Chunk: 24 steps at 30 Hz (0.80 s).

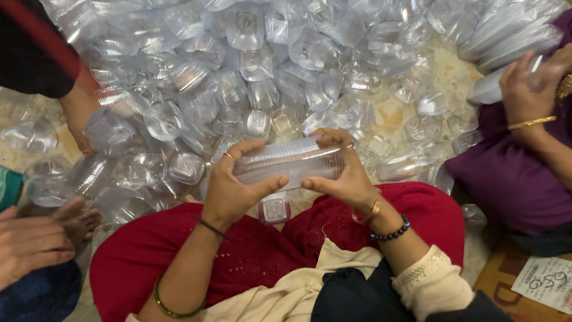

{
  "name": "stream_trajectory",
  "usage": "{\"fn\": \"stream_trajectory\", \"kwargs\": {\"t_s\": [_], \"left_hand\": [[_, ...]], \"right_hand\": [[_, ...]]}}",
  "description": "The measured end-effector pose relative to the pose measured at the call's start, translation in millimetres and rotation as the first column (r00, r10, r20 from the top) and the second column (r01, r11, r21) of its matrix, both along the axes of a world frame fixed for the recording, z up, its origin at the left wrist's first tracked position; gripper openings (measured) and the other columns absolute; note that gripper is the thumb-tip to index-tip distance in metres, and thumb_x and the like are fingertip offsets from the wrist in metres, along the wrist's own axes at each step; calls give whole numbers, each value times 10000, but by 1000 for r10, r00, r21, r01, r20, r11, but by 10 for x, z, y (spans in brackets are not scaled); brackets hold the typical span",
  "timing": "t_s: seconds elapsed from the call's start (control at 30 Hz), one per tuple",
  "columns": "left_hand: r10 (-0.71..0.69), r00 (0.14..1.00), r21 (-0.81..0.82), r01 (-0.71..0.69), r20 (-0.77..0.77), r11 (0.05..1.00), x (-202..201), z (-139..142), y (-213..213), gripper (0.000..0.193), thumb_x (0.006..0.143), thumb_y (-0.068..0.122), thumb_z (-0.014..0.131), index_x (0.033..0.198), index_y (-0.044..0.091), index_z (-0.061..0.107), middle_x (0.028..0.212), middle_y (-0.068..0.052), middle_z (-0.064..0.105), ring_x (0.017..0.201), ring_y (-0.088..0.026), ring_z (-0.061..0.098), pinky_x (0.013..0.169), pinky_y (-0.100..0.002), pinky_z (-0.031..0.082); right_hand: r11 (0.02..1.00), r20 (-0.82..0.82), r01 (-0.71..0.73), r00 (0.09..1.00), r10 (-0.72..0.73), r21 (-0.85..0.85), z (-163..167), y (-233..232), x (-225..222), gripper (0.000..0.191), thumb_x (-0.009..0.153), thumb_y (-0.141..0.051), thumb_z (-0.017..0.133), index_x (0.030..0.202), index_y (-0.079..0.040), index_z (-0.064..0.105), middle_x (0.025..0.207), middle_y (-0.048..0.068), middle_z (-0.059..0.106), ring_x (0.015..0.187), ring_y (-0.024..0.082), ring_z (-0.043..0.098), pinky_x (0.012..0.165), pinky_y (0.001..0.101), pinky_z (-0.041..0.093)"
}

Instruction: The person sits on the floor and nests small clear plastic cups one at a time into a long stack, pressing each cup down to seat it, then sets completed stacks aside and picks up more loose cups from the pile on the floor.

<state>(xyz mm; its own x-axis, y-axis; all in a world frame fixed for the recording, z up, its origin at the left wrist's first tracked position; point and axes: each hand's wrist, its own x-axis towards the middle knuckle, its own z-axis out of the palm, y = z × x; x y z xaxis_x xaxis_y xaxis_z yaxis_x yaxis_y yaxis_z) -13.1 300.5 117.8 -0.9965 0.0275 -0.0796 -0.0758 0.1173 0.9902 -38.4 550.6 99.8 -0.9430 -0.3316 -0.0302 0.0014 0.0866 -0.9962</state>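
Your left hand [229, 191] and right hand [345, 176], both clamped around a nested stack of clear plastic cups [290, 162], above the loose heap of cups [250, 65].

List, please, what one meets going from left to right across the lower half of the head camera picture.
Another person's hand → left hand → stack of clear plastic cups → right hand → purple cloth → paper slip.

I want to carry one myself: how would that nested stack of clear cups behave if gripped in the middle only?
The stack of clear cups looks thin-walled, so probably light but easily crushed. Both hands, left hand and right hand, support its ends, suggesting it could sag or slide apart.
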Motion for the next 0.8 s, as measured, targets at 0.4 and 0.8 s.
{"fn": "stream_trajectory", "kwargs": {"t_s": [0.4,0.8], "left_hand": [[-147,987,-86,142,-59,986,-133,73,-121,786,681,366,935,1327,36,634,1194,-118,721,1076,-202,721,929,-332,585],[-90,899,-448,-126,-429,885,-494,-122,-332,804,663,338,983,1337,71,635,1245,-162,702,1142,-313,692,981,-413,559]], "right_hand": [[998,-66,-14,998,10,-59,-71,-32,-113,745,747,-193,942,1309,-147,455,1426,80,510,1309,220,543,1067,385,532],[877,-262,-185,909,324,443,212,-193,-927,1204,779,-664,809,1651,-121,180,1682,240,299,1546,425,314,1223,541,303]]}}
